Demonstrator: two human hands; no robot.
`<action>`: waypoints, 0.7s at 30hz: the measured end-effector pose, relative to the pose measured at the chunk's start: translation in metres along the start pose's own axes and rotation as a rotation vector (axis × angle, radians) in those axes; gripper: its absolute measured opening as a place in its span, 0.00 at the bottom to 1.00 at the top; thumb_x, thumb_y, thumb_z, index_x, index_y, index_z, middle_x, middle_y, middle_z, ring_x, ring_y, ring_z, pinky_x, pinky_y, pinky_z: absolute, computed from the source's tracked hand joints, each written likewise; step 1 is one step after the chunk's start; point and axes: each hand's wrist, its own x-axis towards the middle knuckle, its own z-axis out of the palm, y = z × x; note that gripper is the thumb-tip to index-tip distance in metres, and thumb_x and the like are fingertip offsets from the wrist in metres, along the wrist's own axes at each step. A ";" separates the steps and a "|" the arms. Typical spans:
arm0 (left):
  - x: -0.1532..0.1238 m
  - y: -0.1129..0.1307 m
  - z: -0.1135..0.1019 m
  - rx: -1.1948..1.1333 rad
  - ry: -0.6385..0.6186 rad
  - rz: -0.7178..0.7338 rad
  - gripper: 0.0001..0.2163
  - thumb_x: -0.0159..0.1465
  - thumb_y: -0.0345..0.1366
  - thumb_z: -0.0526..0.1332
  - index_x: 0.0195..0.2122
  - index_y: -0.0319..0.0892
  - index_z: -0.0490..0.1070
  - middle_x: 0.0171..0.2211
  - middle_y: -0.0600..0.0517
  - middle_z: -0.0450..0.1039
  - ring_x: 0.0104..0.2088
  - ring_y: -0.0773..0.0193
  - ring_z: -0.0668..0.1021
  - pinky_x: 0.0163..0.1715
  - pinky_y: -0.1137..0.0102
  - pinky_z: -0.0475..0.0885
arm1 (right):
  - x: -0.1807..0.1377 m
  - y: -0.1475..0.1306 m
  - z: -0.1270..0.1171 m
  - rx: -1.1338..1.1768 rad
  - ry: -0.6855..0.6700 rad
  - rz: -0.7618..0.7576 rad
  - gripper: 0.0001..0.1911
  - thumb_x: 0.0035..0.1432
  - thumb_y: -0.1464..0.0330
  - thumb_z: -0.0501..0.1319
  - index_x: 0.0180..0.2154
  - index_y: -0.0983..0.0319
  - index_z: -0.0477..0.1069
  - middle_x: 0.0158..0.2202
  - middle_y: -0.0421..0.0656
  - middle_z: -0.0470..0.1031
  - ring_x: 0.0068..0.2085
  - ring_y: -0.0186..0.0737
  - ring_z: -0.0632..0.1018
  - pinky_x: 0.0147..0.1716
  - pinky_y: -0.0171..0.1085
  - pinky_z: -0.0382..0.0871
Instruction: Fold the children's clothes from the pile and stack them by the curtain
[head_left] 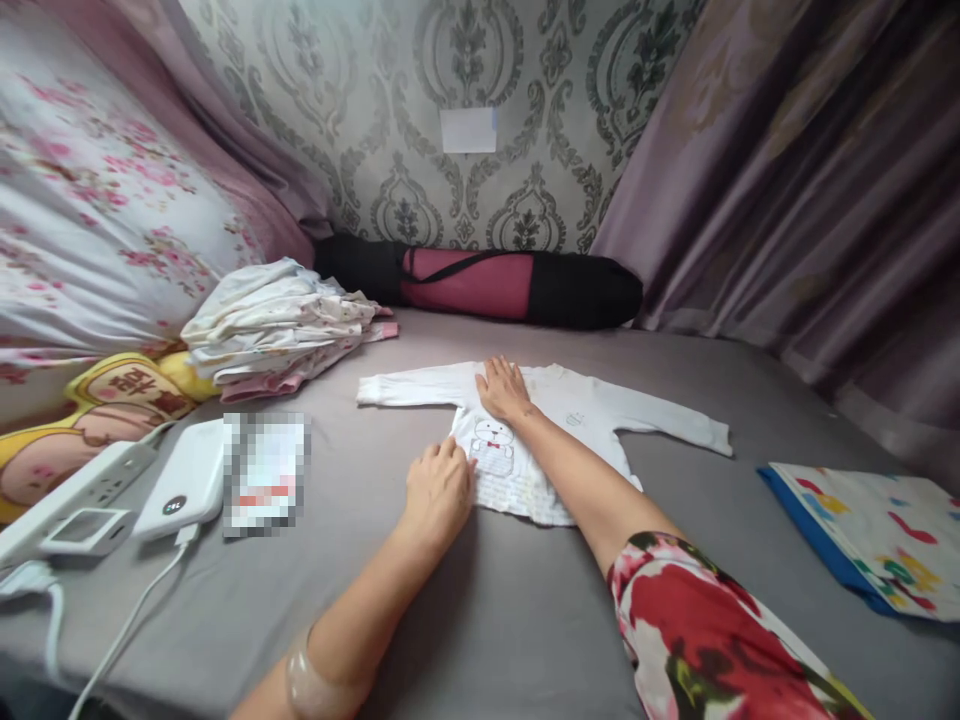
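A small white long-sleeved shirt (pixel 551 430) lies spread on the grey bed sheet, both sleeves stretched out sideways. On its front is a bear print with a red bow tie. My right hand (pixel 506 390) rests flat on the shirt near the left shoulder, fingers extended. At the lower left side edge, my left hand (pixel 441 488) has its fingers curled and closed on the fabric. My right forearm crosses over part of the shirt front and hem, hiding them.
Left are a pile of folded clothes (pixel 277 325), a yellow cushion (pixel 90 425), a power strip (pixel 90 490) and a white power bank (pixel 184 480) with a cable. A black and maroon rolled bag (pixel 472 283) lies along the wall. A colourful printed cloth item (pixel 877 530) sits right.
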 end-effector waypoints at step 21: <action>0.020 -0.057 -0.008 -0.366 -0.132 -0.140 0.18 0.62 0.28 0.51 0.52 0.40 0.71 0.41 0.43 0.78 0.42 0.57 0.78 0.43 0.68 0.69 | -0.135 -0.069 -0.001 0.059 -0.130 -0.041 0.36 0.67 0.57 0.39 0.67 0.75 0.43 0.70 0.53 0.38 0.69 0.47 0.41 0.64 0.50 0.29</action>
